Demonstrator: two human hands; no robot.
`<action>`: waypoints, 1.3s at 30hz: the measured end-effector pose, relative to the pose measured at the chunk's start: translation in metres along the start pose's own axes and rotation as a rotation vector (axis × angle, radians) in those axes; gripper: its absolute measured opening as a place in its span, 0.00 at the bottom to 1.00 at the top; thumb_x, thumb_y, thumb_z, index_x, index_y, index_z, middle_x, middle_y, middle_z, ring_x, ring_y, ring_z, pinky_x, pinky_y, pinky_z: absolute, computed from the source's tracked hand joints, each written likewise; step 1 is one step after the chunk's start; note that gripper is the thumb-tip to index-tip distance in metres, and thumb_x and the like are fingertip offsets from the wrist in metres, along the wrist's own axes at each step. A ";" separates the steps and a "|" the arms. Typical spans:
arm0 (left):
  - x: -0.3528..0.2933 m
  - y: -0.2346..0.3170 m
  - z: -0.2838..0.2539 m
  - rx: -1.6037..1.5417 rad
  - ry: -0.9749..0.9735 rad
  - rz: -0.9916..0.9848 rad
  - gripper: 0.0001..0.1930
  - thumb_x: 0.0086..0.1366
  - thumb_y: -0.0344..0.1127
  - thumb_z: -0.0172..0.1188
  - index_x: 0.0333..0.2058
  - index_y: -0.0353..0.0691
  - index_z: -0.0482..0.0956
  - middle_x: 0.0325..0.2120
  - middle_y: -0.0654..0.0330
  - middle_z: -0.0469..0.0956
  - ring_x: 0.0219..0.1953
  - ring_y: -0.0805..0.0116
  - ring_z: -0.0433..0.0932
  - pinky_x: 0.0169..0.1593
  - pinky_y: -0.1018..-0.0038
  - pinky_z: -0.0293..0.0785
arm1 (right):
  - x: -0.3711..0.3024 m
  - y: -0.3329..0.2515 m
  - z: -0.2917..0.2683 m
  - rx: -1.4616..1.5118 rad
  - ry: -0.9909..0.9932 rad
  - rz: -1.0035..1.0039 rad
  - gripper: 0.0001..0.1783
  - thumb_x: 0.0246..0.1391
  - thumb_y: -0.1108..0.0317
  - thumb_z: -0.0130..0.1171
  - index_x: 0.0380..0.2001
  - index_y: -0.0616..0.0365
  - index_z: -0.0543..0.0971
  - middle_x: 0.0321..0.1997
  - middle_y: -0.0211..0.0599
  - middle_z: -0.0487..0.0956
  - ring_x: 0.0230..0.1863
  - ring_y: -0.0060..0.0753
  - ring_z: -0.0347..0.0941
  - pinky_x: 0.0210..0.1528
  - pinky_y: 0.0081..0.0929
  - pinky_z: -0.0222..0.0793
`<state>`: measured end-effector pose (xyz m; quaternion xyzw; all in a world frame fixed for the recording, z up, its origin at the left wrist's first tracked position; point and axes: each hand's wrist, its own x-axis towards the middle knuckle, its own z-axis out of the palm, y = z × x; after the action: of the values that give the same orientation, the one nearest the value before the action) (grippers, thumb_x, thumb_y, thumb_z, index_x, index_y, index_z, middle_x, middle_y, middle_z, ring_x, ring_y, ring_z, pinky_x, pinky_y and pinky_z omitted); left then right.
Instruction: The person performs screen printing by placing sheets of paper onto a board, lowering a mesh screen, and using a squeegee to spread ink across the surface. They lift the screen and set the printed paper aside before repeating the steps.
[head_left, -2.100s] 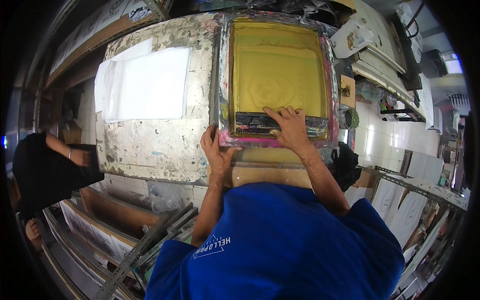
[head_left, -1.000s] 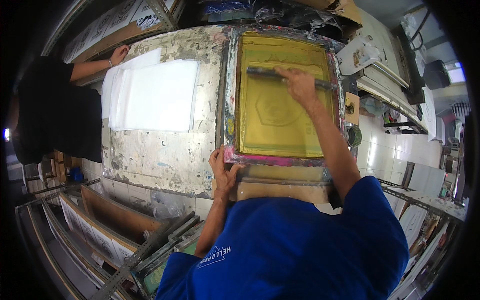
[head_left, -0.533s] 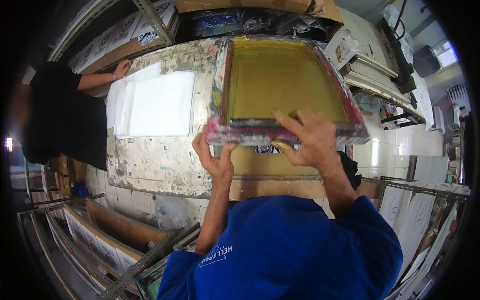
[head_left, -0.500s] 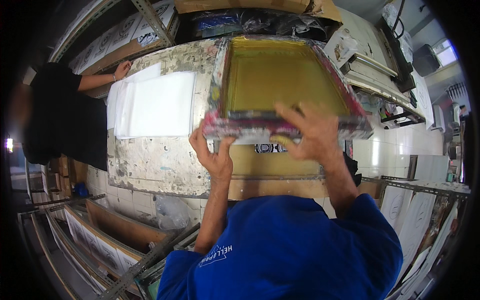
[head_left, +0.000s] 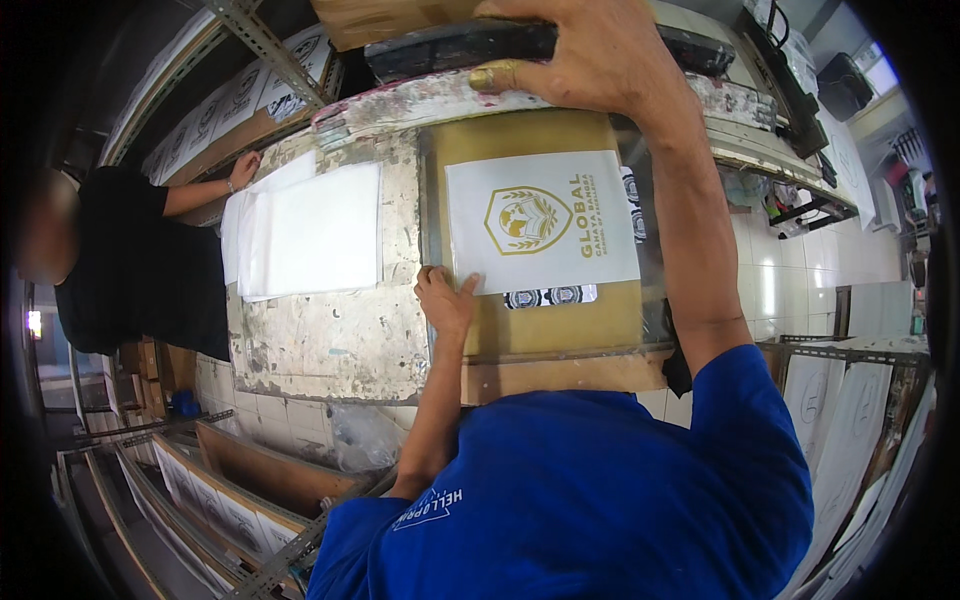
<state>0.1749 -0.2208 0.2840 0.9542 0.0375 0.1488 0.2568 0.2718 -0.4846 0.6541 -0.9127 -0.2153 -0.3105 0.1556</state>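
Note:
The near edge of a paint-stained screen printing frame [head_left: 400, 110] is tilted up at the back of the table. My right hand [head_left: 600, 60] grips that edge, its thumb smeared with gold ink. Below it, a white sheet [head_left: 465, 215] with a gold shield emblem and lettering lies on a yellowish printing board [head_left: 560, 335]. My left hand [head_left: 445, 300] rests at the sheet's lower left corner, thumb and fingers apart, the thumb touching or close to the sheet. Black-and-white stickers [head_left: 550, 297] show on the board along the sheet's lower and right edges.
A stack of white sheets [head_left: 320, 235] lies on the stained table [head_left: 320, 350] to the left. A person in black [head_left: 140, 260] stands beyond it, one hand near the stack. Metal racks with boards [head_left: 240, 500] stand at the lower left, and a shelf [head_left: 860, 370] on the right.
The screen frame has swung up and away, uncovering the printed sheet. My right hand rose with its edge; my left hand let go of the frame and moved down beside the sheet's corner.

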 end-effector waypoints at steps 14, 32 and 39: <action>0.017 0.073 -0.024 -0.849 -0.147 -0.330 0.19 0.61 0.25 0.70 0.47 0.35 0.71 0.27 0.62 0.78 0.28 0.76 0.72 0.34 0.77 0.70 | 0.008 0.003 -0.008 0.070 -0.060 0.040 0.32 0.41 0.46 0.73 0.46 0.58 0.87 0.38 0.50 0.86 0.44 0.50 0.81 0.50 0.39 0.75; 0.070 -0.090 -0.135 -0.996 0.370 -0.369 0.21 0.66 0.20 0.63 0.55 0.35 0.68 0.30 0.62 0.82 0.34 0.77 0.76 0.45 0.79 0.73 | 0.018 0.001 -0.010 0.126 -0.105 0.105 0.29 0.38 0.49 0.75 0.42 0.57 0.88 0.37 0.42 0.87 0.38 0.43 0.82 0.44 0.35 0.76; 0.032 -0.212 -0.183 -0.767 0.564 -0.533 0.24 0.66 0.21 0.64 0.58 0.33 0.67 0.31 0.61 0.80 0.34 0.76 0.75 0.44 0.79 0.73 | 0.016 0.008 0.001 0.193 -0.012 -0.015 0.24 0.37 0.57 0.78 0.39 0.58 0.87 0.36 0.44 0.87 0.35 0.46 0.83 0.43 0.35 0.77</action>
<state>0.1515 0.0550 0.3367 0.6726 0.2884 0.3316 0.5953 0.2878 -0.4863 0.6619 -0.8938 -0.2519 -0.2839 0.2390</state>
